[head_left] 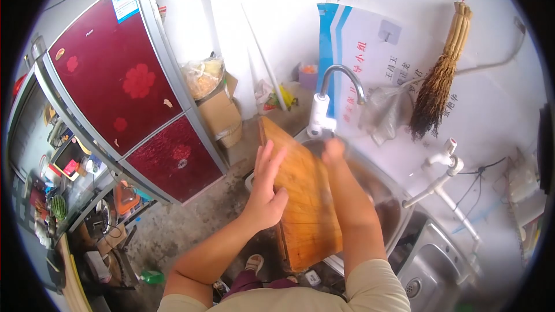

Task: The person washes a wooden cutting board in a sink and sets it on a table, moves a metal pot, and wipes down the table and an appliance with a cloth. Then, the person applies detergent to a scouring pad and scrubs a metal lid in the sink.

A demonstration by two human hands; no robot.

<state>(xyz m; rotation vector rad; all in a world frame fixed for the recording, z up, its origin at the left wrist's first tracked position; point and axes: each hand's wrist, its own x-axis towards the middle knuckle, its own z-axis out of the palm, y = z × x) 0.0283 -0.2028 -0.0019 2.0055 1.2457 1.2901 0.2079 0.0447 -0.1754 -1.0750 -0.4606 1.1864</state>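
A large wooden cutting board [306, 196] leans tilted across the near left side of the metal sink [399, 205]. My left hand [266, 190] is beside the board's left edge, its fingers stretched out and apart, the fingertips overlapping the board's face. Whether the palm presses on the wood I cannot tell. My right hand [333, 151] is over the sink at the board's far right edge, just below the white faucet [319, 117] with its curved metal spout. Motion smears its fingers, so anything in them is hidden.
To the left stands a red refrigerator [127, 75]. A second sink basin [430, 260] is at the lower right, near a white pipe tap [445, 159]. A straw broom [442, 75] hangs on the wall. Cardboard boxes [219, 117] stand behind, and a green bottle [152, 277] lies on the floor.
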